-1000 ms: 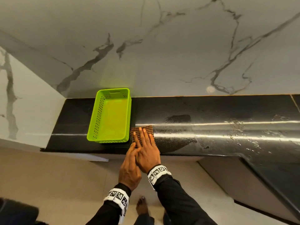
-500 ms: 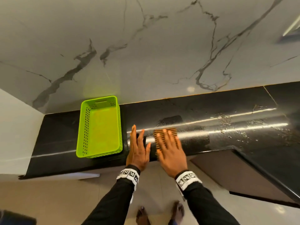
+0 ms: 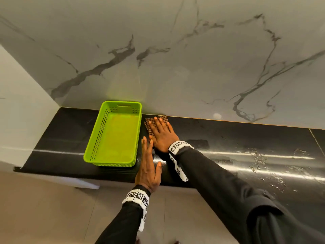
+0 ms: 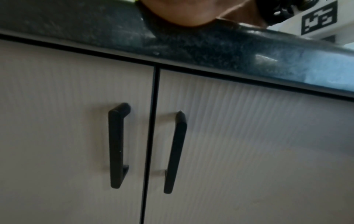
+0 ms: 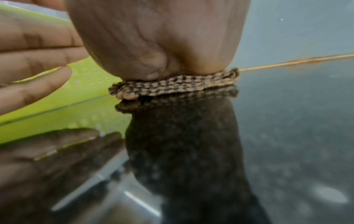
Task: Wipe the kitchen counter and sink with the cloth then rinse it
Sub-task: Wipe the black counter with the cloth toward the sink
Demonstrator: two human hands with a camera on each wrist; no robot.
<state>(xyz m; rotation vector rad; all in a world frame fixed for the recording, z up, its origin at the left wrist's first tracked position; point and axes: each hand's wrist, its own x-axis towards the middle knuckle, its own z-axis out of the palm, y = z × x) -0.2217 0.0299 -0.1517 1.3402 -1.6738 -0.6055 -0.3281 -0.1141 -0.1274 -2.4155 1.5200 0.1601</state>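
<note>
A brown-and-black checked cloth (image 3: pixel 152 122) lies flat on the black counter (image 3: pixel 228 138), close to the back wall and just right of the green basket. My right hand (image 3: pixel 161 131) presses down on it with straight, spread fingers. The right wrist view shows the palm (image 5: pixel 162 37) on the folded cloth (image 5: pixel 176 86), mirrored in the glossy counter. My left hand (image 3: pixel 148 164) stands on its edge on the counter beside the basket, fingers straight, holding nothing. The sink is out of view.
A lime green perforated basket (image 3: pixel 98 134), with nothing in it, sits on the counter left of my hands. Water droplets (image 3: pixel 263 164) lie on the counter to the right. A marble wall rises behind. Cabinet doors with black handles (image 4: pixel 116 145) hang below the counter edge.
My right hand has slid the cloth from the counter's front area to the back by the wall, beside the basket. The left hand stays near the front edge.
</note>
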